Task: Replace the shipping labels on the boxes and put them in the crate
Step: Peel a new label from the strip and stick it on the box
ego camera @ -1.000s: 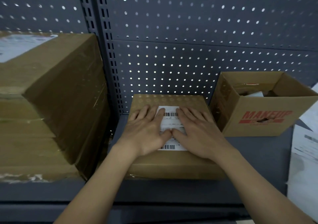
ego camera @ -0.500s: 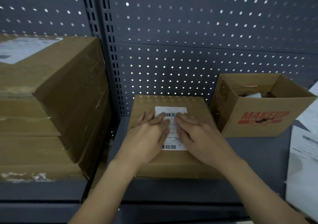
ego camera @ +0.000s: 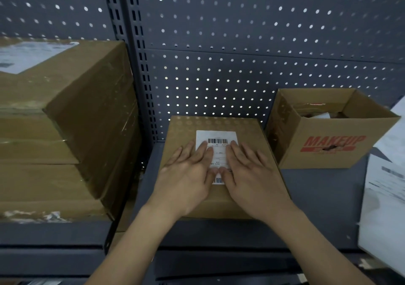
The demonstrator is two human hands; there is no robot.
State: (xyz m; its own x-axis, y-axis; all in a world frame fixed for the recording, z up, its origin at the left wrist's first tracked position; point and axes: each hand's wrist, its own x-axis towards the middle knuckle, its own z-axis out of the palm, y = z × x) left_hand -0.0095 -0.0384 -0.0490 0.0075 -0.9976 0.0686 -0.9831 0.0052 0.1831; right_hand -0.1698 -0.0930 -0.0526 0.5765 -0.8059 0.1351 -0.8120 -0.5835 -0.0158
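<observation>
A closed box [ego camera: 215, 164] sits on a grey metal shelf [ego camera: 324, 188] backed by pegboard [ego camera: 241, 43]. The left hand [ego camera: 188, 175] and right hand [ego camera: 252, 175] lie flat, fingers straight, pressing its white label [ego camera: 217, 138]. Stacked cartons [ego camera: 65, 120] stand left; an open "MAKEUP" carton [ego camera: 328, 144] and papers [ego camera: 388, 186] lie right.

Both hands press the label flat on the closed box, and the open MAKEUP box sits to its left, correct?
Wrong side: in the head view the MAKEUP box sits right of the closed box. The left hand and right hand do press the label flat.
</observation>
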